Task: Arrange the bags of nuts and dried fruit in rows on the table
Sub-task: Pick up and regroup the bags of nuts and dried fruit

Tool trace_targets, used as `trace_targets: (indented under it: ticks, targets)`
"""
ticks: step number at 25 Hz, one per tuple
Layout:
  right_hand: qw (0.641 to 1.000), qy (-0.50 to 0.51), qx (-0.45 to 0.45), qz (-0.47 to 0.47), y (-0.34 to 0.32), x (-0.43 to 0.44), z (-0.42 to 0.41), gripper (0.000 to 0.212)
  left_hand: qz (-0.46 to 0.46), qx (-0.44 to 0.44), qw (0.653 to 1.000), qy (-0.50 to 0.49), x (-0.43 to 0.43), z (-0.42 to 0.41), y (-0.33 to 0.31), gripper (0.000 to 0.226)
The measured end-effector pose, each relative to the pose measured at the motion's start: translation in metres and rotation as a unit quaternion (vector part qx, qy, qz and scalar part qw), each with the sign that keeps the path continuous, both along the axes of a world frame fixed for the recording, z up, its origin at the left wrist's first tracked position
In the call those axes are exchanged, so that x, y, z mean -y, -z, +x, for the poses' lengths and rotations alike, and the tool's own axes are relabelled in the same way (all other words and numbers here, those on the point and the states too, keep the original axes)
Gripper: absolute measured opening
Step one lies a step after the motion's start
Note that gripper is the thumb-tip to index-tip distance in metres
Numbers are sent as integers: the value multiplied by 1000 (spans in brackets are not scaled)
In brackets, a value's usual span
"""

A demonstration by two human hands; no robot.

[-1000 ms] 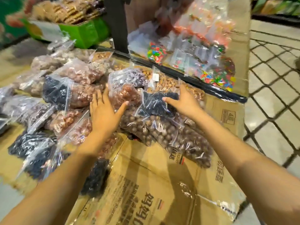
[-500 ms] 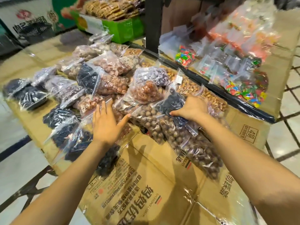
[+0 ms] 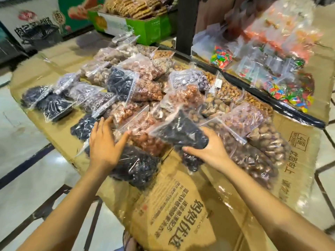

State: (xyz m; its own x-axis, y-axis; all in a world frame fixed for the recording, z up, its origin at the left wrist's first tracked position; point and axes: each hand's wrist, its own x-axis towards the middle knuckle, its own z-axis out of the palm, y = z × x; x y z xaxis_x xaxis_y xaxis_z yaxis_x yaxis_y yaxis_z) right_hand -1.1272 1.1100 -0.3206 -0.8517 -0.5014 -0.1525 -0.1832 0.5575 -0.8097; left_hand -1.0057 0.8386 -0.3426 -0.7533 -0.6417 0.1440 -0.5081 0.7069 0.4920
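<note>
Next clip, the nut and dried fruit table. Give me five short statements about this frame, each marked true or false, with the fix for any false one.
1. The right hand grips a bag of dark dried fruit. True.
2. The left hand is lifted clear of every bag. False: it rests flat on bags at the near edge of the pile.
3. The table is covered with flattened cardboard. True.
4. The green box stands at the near edge by the person. False: it stands at the far end, beyond the bags.
5. The bags of coloured candy lie to the right, past a dark rail. True.
</note>
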Motion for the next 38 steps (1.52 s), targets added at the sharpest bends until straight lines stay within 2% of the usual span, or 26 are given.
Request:
trace_targets:
  ticks: [2,4,6,8,10,11,13,15,18,21,23,25,27,29,31,33,35,38]
  targets:
    - [995,-86,7,57,11,31,29,80,12,-11,999,29,25,11,6,74]
    - [983,-126,-16,130,31,52,49,85,42,-11,995,93,47,25,16,71]
    - [980,-113,9,164,47,55,59,100,62,18,979,193,65,38,28,74]
    - [983,-83,58,151,53,59,70,124,60,51,953,294,76,47,41,79]
    - [989,-30,47,140,56,66,83,138,62,50,934,348,72,49,49,79]
    - [990,3,25,139,56,69,90,135,72,37,931,355,67,49,51,74]
    - [989,42,-10,140,57,65,103,115,94,-2,936,338,61,45,55,60]
    - [987,24,8,158,59,54,115,102,101,-14,949,299,62,34,55,50]
    - [974,-33,52,220,63,44,122,103,112,32,957,266,65,20,47,53]
    - [967,-47,53,244,58,49,122,110,111,35,950,288,64,21,45,41]
    - [967,-71,122,211,42,50,124,124,129,28,946,295,67,26,40,42]
    - [976,-63,164,132,23,50,116,123,137,30,950,278,74,29,37,50]
    - [989,-9,83,120,6,55,92,112,115,19,958,260,83,26,31,57]
    - [981,49,-58,178,-11,66,56,103,87,0,959,269,90,14,23,59]
    - [957,70,-171,223,-28,80,17,98,71,-17,953,293,92,-4,12,59]
    - [911,51,-264,314,-41,103,-22,96,77,-24,945,317,91,-25,0,59]
    - [861,34,-302,407,-46,125,-60,96,77,-22,935,345,92,-49,-10,58]
    - [810,21,-277,516,-42,145,-103,93,54,-8,910,410,102,-81,-15,65]
